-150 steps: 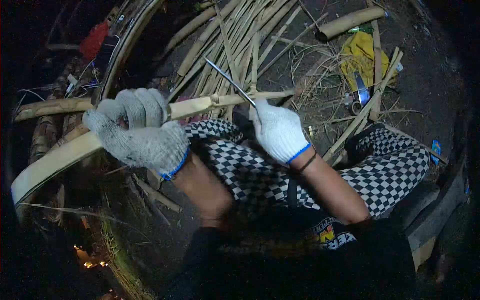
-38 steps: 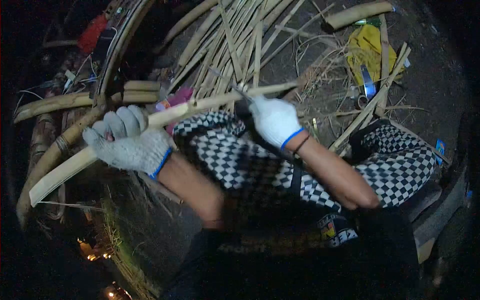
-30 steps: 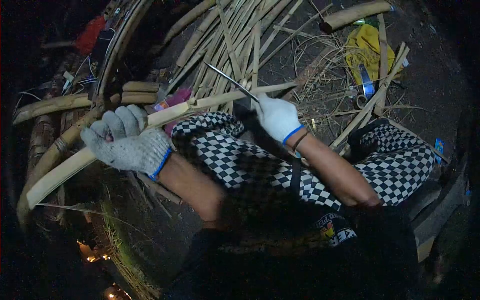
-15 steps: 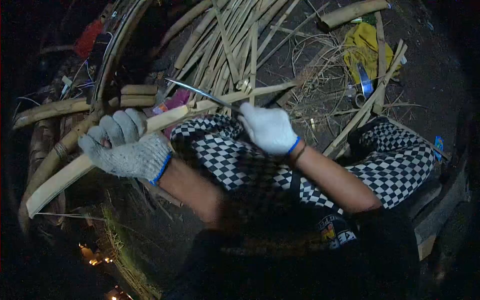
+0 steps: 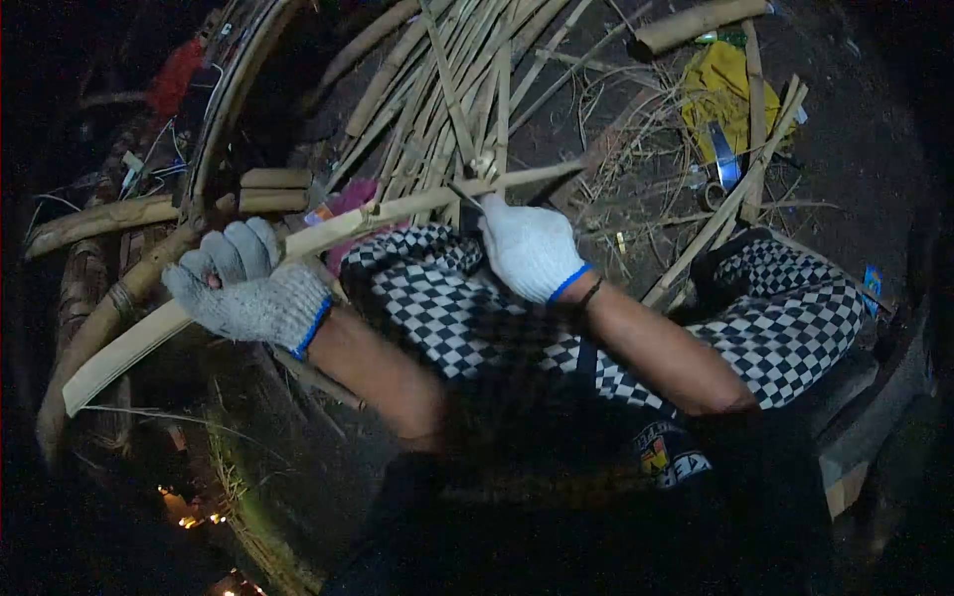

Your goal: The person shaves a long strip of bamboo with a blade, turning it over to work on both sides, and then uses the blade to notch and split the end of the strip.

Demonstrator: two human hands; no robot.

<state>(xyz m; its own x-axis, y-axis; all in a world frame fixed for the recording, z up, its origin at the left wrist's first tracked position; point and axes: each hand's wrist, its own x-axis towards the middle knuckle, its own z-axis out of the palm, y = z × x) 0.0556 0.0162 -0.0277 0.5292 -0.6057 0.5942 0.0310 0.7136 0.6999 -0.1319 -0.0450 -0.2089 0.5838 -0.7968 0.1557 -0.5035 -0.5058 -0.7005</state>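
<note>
My left hand (image 5: 248,288), in a grey knit glove, grips a long split bamboo strip (image 5: 397,207) that runs from lower left to upper right across my knee. In a white glove, my right hand (image 5: 527,248) is closed on a knife handle right against the strip. Only a short dark piece of the knife blade (image 5: 465,194) shows where it meets the bamboo. My legs in checkered trousers (image 5: 477,318) lie under both hands.
A pile of bamboo slats (image 5: 467,89) fans out on the ground ahead. A yellow cloth (image 5: 725,94) with a tape roll (image 5: 711,194) lies at upper right beside a bamboo tube (image 5: 696,25). Thick bamboo poles (image 5: 99,214) and a curved rim (image 5: 234,99) stand at left.
The knife blade, raised and pointing up-left half a second ago, has come down onto the strip and is mostly hidden. My left hand has kept its grip in about the same place.
</note>
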